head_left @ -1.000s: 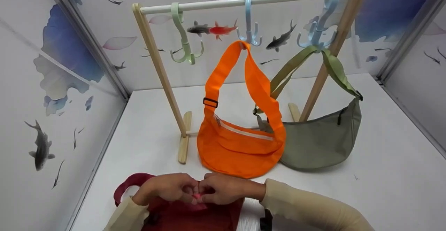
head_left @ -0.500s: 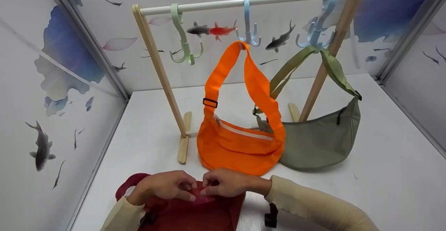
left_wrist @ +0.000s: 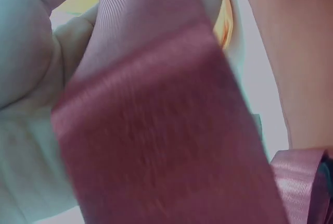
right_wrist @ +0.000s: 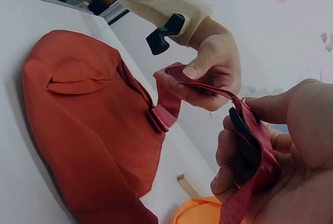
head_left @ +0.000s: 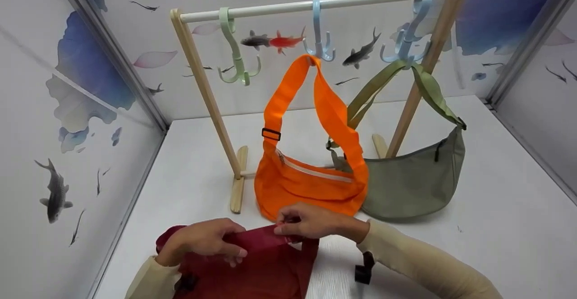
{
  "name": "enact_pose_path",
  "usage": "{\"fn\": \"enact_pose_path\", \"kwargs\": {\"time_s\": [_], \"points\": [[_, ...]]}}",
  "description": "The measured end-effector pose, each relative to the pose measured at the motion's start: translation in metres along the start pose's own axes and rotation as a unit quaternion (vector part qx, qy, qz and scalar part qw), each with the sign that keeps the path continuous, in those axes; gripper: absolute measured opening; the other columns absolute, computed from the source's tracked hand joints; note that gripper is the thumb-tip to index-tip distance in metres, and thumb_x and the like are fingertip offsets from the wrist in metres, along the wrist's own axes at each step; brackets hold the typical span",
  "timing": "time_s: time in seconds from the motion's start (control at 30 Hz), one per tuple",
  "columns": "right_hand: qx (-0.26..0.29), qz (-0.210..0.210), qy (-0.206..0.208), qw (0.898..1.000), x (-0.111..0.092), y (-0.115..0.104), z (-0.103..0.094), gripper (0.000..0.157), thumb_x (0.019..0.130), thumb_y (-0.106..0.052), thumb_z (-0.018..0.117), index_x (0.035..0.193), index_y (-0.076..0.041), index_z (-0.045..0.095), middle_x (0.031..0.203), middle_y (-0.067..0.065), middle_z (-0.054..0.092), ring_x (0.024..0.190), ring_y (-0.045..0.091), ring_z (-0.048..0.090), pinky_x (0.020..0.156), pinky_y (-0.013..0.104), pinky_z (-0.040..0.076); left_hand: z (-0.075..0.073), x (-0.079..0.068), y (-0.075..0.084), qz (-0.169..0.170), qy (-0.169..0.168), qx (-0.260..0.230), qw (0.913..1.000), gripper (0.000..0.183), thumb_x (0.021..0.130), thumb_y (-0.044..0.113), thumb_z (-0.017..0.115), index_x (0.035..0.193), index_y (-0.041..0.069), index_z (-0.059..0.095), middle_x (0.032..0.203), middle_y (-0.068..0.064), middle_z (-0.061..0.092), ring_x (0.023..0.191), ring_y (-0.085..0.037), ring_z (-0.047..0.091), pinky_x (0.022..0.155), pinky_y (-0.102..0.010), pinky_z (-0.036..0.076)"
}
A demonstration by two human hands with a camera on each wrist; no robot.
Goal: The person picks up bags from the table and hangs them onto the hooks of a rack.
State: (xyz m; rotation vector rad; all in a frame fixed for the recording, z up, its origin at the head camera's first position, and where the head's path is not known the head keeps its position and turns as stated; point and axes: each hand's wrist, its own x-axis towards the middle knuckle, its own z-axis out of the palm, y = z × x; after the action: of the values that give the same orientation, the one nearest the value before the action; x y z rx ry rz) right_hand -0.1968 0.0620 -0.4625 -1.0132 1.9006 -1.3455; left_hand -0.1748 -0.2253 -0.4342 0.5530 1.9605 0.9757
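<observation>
A dark red fabric bag (head_left: 252,276) lies on the table at the front. My left hand (head_left: 209,240) pinches its wide red strap (head_left: 259,239) between thumb and fingers, and the strap also fills the left wrist view. To the right, my right hand (head_left: 311,220) grips the strap further along, with a black buckle (right_wrist: 243,126) showing at its fingers in the right wrist view. A short stretch of strap runs between both hands, above the bag.
Behind the hands a rack with a white rail (head_left: 270,8) bears an orange bag (head_left: 311,190) on a blue hook (head_left: 318,33). An olive bag (head_left: 414,186) hangs on another blue hook (head_left: 408,33). A green hook (head_left: 236,51) hangs at left.
The hands were close together over the strap. My right hand has moved right and up, and more strap now shows between the hands.
</observation>
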Motion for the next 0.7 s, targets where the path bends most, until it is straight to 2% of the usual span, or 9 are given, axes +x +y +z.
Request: {"fn": "enact_pose_path", "kwargs": {"time_s": [0.13,0.27,0.47,0.6,0.7], "points": [[0.001,-0.008,0.005,1.0,-0.004,0.001,-0.007,0.021,0.1,-0.021,0.061,0.092,-0.001,0.061,0.073,-0.005,0.055,0.063,0.006,0.049,0.06,0.019,0.043,-0.003,-0.003,-0.002,0.019,0.017,0.006,0.9997,0.019,0.095,0.022,0.067,0.108,0.01,0.073,0.089,-0.006,0.074,0.074,-0.018,0.071,0.072,-0.031,0.059],[-0.006,-0.014,0.012,1.0,-0.009,0.002,-0.014,0.021,0.1,-0.024,0.06,0.094,-0.004,0.062,0.075,-0.004,0.056,0.065,0.006,0.049,0.061,0.02,0.043,-0.007,-0.005,-0.002,0.038,0.05,0.022,0.9978,0.018,0.095,0.027,0.068,0.102,0.013,0.077,0.082,-0.006,0.073,0.067,-0.014,0.067,0.068,-0.029,0.058],[0.0,-0.048,0.017,0.999,-0.015,0.004,-0.022,0.017,0.101,-0.016,0.058,0.095,-0.001,0.062,0.076,0.007,0.056,0.068,0.009,0.05,0.063,0.02,0.043,-0.01,-0.007,0.006,0.055,0.111,0.014,0.9922,0.023,0.093,0.034,0.07,0.092,0.013,0.078,0.079,-0.004,0.073,0.066,-0.019,0.07,0.066,-0.033,0.059],[-0.021,-0.04,0.024,0.999,-0.016,0.001,-0.024,0.016,0.1,-0.019,0.06,0.095,-0.004,0.064,0.076,0.0,0.053,0.07,0.007,0.048,0.066,0.021,0.04,-0.011,-0.006,0.014,0.068,0.121,0.011,0.9903,0.021,0.093,0.033,0.07,0.088,0.014,0.079,0.079,-0.005,0.074,0.067,-0.021,0.072,0.065,-0.035,0.059],[-0.04,-0.028,0.024,0.999,-0.015,-0.003,-0.026,0.016,0.099,-0.022,0.061,0.094,-0.007,0.065,0.076,-0.005,0.051,0.071,0.007,0.048,0.066,0.021,0.039,-0.012,-0.004,0.02,0.074,0.12,0.017,0.9899,0.02,0.093,0.032,0.07,0.087,0.015,0.078,0.077,-0.005,0.073,0.064,-0.019,0.07,0.064,-0.035,0.059]]}}
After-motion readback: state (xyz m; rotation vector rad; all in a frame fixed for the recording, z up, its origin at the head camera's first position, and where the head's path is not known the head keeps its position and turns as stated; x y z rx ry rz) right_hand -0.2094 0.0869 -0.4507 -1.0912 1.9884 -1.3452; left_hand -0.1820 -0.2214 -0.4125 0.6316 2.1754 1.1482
